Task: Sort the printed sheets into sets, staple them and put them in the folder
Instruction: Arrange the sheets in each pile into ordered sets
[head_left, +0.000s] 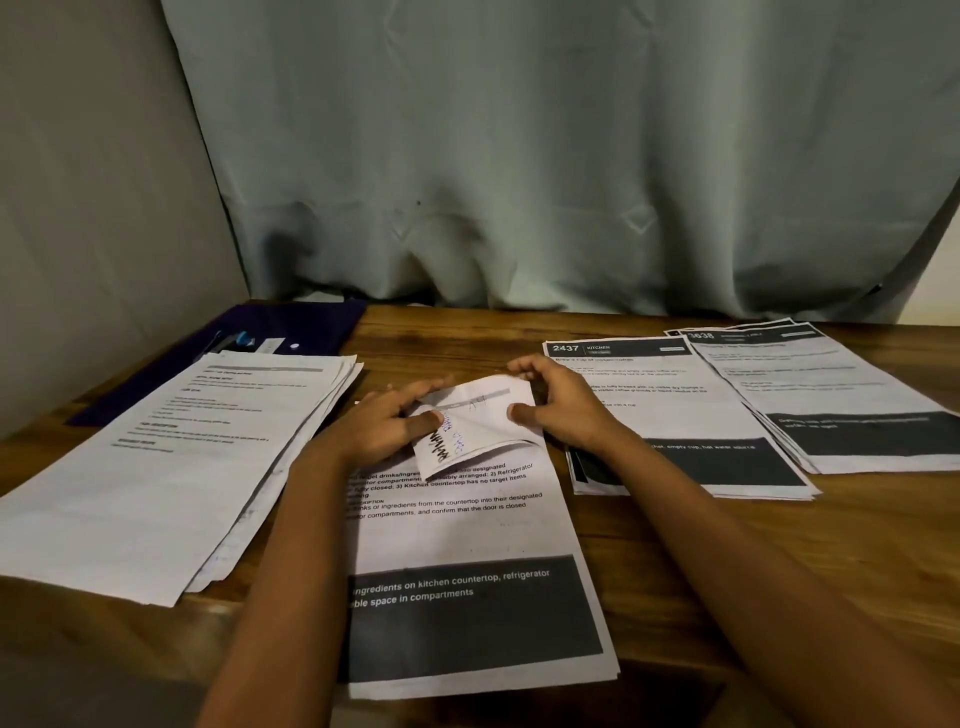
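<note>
White slip (483, 410) pinched by left hand (384, 428) and right hand (563, 408), beside "2437 KITCHEN" sheet (675, 410)

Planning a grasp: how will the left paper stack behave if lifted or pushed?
Probably floppy: the stack is thin sheets and would droop. Its right edges are fanned, so it looks unstapled and likely to slide apart. Pushed on the table, top sheets may shear.

Wooden surface (457, 332) is loaded with four paper stacks and a dark purple folder (311, 322). Folder is set far left, partly covered by the left stack (171, 467). Centre stack (467, 545) is laid at the near edge. "2437" stack (675, 415) is overlapped by "3638" stack (831, 384) at right.
</note>
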